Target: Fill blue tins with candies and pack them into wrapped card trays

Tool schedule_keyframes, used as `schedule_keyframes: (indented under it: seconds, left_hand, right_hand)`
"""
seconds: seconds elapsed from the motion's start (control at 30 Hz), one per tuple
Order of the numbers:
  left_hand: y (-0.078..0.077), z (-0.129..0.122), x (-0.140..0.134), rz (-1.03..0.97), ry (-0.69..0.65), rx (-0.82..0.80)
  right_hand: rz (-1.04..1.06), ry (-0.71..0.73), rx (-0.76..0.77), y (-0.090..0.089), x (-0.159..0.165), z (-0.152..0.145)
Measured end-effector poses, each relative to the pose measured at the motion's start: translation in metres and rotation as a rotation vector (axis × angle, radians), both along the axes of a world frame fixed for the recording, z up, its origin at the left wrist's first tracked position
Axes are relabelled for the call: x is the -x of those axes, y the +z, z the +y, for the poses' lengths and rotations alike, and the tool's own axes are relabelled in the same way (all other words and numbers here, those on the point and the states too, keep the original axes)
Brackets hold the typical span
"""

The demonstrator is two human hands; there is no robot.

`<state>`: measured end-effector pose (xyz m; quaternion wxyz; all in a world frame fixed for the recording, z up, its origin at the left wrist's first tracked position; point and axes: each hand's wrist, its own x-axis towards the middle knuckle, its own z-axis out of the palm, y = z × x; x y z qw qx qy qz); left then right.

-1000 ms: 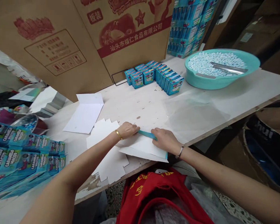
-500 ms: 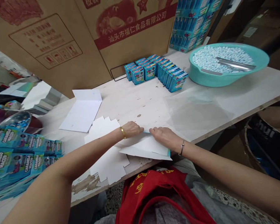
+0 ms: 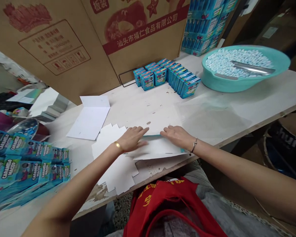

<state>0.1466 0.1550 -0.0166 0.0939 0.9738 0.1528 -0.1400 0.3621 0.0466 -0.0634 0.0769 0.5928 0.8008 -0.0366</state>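
The blue-edged white carton blank (image 3: 160, 147) lies near the front of the table (image 3: 128, 104), its far edge apparently turned up and the near flap seemingly unfolded. The right hand (image 3: 178, 136) pinches that far edge; the left hand (image 3: 131, 139), blurred, spreads its fingers. Flat white die-cut blanks (image 3: 114, 169) alongside remain unfolded.

From my end I count two bare hands, the left hand (image 3: 132, 139) and the right hand (image 3: 177, 137); one teal-edged white sheet (image 3: 160, 147) at their fingers; one creased white sheet (image 3: 89, 120); two bracelets (image 3: 117, 144); one teal basin (image 3: 224, 84); one metal scoop (image 3: 252, 67); more than ten small Caramelo boxes (image 3: 160, 76). Whether the notched white card (image 3: 119, 176) is one piece or several, I cannot tell.
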Motion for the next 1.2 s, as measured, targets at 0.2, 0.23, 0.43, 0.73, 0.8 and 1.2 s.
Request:
schedule_keyframes:
  seconds: [0.2,0.23,0.43,0.73,0.8,1.2]
  left_hand:
    - [0.006,-0.047,0.034,-0.074,0.026,0.291]
    - [0.001,-0.048,0.032,-0.072,0.078,0.299]
    - [-0.025,-0.028,0.014,-0.099,0.216,0.394]
    - [-0.044,-0.055,0.035,-0.227,-0.02,-0.087]
    - [-0.045,-0.06,0.034,-0.161,0.043,-0.077]
    - [-0.037,-0.035,0.015,-0.039,0.272,0.36]
  right_hand:
    - [0.073,-0.017,0.003,-0.006,-0.004,0.004]
    - [0.115,-0.043,0.002,-0.004,-0.004,0.004]
    - [0.456,-0.109,-0.297,0.017,0.015,-0.04]
    - [0.206,-0.087,-0.41,-0.042,0.048,-0.081]
    - [0.198,-0.131,-0.353,-0.041,0.048,-0.074]
    - [0.223,-0.213,-0.101,-0.026,0.038,-0.06]
